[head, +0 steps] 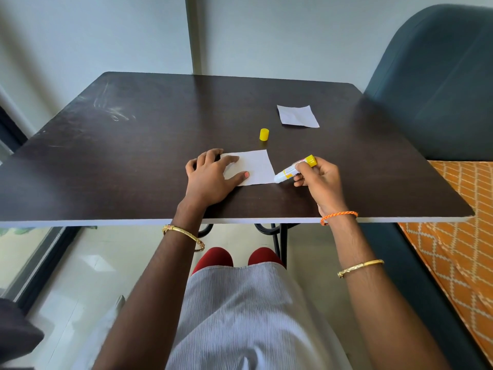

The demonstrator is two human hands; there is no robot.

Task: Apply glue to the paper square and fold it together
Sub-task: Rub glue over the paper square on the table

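Note:
A white paper square (pixel 257 166) lies flat on the dark table (pixel 133 161) near its front edge. My left hand (pixel 210 174) rests on the square's left part with fingers spread, pressing it down. My right hand (pixel 317 180) grips an uncapped glue stick (pixel 293 169), white with a yellow end. Its white tip points down-left and touches the paper's lower right corner. The yellow cap (pixel 264 134) stands on the table just behind the paper.
A second white paper square (pixel 297 116) lies farther back on the right. A dark blue chair (pixel 437 84) stands behind the table's right corner. An orange patterned fabric (pixel 464 222) lies to the right of the table.

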